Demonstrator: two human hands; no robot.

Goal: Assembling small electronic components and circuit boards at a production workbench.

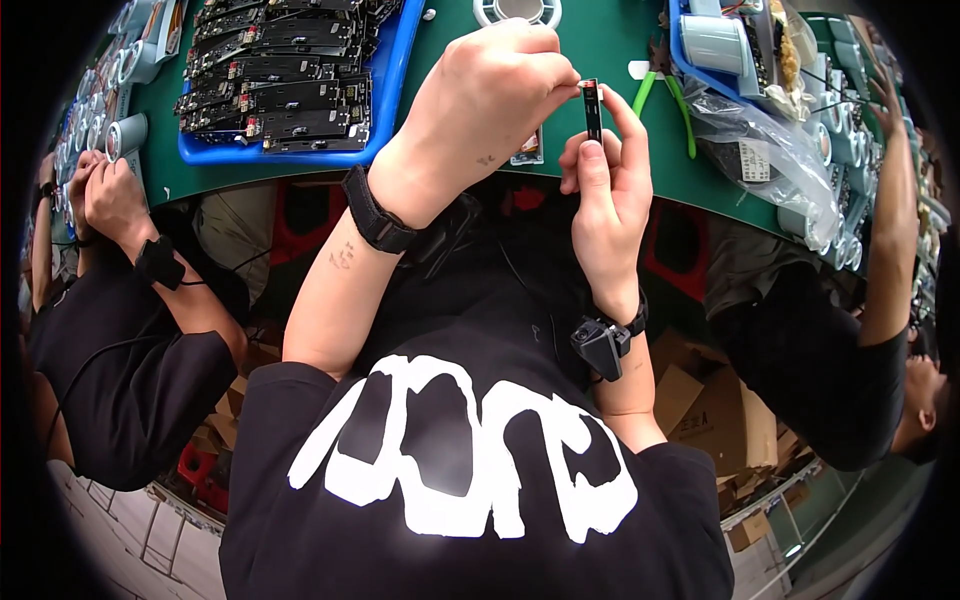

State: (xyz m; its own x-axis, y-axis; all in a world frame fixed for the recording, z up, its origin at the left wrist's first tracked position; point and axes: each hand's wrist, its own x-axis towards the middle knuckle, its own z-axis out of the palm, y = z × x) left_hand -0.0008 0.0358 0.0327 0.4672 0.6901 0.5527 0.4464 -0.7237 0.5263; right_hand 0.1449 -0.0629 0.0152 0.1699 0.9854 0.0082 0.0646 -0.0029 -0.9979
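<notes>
My right hand (pixel 614 195) holds a narrow black circuit board (pixel 593 120) upright between thumb and fingers, over the near edge of the green table (pixel 450 60). From the left, my left hand (pixel 480 115) reaches across with its fingertips pinched together at the board's upper end, beside a small red and white spot. What lies between those fingertips is too small to make out. Partly covered by the left hand, a small flat piece (pixel 528 150) rests at the table's edge.
A blue tray (pixel 270 157) of stacked black circuit boards stands left. Green-handled pliers (pixel 686 112), a clear plastic bag (pixel 790 165) and a blue bin (pixel 688 62) lie right. A white round part (pixel 517 10) is at the back. Co-workers sit on both sides.
</notes>
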